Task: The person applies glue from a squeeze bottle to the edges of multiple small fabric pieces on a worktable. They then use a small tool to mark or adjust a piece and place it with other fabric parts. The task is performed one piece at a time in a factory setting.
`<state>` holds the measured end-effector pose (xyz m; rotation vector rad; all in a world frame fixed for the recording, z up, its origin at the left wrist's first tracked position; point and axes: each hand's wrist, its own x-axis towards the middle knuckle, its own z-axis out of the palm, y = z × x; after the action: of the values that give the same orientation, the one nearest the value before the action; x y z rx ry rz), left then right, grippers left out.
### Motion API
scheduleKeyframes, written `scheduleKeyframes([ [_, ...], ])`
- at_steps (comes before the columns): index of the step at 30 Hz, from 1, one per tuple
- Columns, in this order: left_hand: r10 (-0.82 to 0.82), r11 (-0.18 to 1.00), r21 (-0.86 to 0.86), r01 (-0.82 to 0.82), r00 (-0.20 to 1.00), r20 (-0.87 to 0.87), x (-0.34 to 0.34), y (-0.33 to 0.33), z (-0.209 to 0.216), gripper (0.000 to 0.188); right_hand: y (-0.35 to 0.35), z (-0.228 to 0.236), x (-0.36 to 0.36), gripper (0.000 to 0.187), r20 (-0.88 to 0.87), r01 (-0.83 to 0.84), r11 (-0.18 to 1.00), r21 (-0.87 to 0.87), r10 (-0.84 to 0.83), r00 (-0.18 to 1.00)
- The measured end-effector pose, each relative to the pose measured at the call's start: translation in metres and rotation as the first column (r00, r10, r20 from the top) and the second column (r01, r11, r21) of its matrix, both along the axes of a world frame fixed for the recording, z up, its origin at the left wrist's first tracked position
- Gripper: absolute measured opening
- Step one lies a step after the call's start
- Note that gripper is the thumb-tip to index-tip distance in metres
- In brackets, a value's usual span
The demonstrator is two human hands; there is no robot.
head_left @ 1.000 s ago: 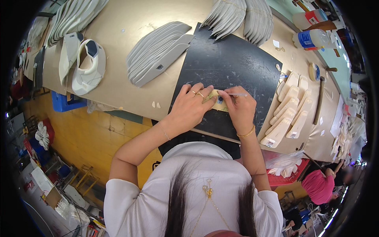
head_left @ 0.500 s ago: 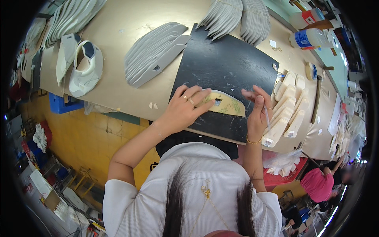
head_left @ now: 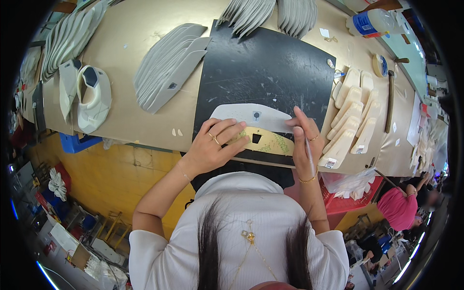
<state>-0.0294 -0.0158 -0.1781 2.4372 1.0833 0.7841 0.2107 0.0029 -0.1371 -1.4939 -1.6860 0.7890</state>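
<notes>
A yellow curved template (head_left: 273, 140) with a small dark window and green specks lies near the front of the black mat (head_left: 270, 72). My left hand (head_left: 215, 145) has its fingers on the template's left end, thumb at the near side. Just beyond the template lies a light grey curved panel (head_left: 236, 112) bearing a dark mark in its middle. The left fingertips reach that panel's lower edge. At its right end are the thumb and index finger of my right hand (head_left: 305, 137), which also holds a slim clear pen (head_left: 309, 153); whether they pinch the panel is unclear.
A fanned stack of grey panels (head_left: 169, 67) lies left of the mat, others at its far edge. White shaped pieces (head_left: 94, 101) stand farther left. Cream pieces (head_left: 348, 116) sit on the right, near a tape roll (head_left: 380, 65), a hammer (head_left: 390, 101) and a bottle (head_left: 369, 23).
The template has moved off the grey panel toward me, so the panel and its dark mark now show. My right hand has come inward to the panel's right end.
</notes>
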Motion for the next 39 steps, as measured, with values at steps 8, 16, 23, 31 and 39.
scheduleKeyframes([
  [8,0.005,0.997,-0.076,-0.009,0.998,-0.059,0.004,0.003,-0.001,0.035,0.026,-0.025,-0.024,0.017,-0.176,0.022,0.988,-0.152,-0.049,0.983],
  [16,0.014,0.995,-0.097,-0.023,0.996,-0.088,0.004,0.002,-0.004,0.036,0.043,-0.023,-0.034,0.017,0.134,-0.137,0.989,-0.054,0.143,0.981],
  [23,0.007,0.995,-0.1,-0.016,0.996,-0.094,0.004,0.004,-0.002,0.033,0.043,-0.027,-0.036,0.016,0.139,-0.15,0.988,0.022,0.146,0.979],
  [31,0.013,0.996,-0.091,-0.022,0.996,-0.093,0.004,0.003,-0.005,0.035,0.043,-0.029,-0.04,0.019,0.169,-0.139,0.987,0.08,0.124,0.978],
  [39,0.014,0.996,-0.085,-0.022,0.996,-0.092,0.003,0.002,-0.007,0.036,0.043,-0.029,-0.04,0.018,0.188,-0.144,0.986,0.081,0.126,0.974],
])
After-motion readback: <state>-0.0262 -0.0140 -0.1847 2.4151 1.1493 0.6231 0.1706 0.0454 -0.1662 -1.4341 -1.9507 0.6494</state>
